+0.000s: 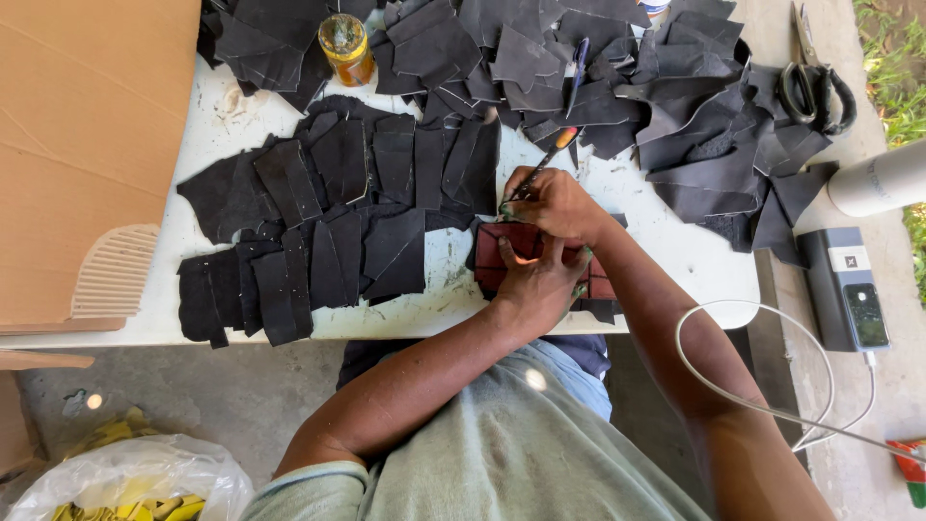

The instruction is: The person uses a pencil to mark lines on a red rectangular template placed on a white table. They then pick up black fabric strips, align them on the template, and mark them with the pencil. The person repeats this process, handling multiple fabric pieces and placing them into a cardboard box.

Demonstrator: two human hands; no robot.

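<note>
White counter (675, 253) is crowded: black cut pieces (328, 217) spread at 9 o'clock of the hands, a bigger black heap (666, 87) at 12 to 2 o'clock, scissors (815, 95) at 2 o'clock, amber jar (347, 48) at 11 o'clock. Dark red template (511, 253) lies at the near counter edge on a black piece, pinned flat by the left hand (535, 282), fingers spread, pressing not grasping. Right hand (555, 205) has a narrow pinch grip closed on a pen-like marker (545, 159), tip at the template's top left edge. Risks, as judged: template slips if left pressure eases, skewing the traced line; marker tip may catch the left fingertips; the overhanging black piece could drop off the edge; white cable (743, 386) by the right forearm could snag.
</note>
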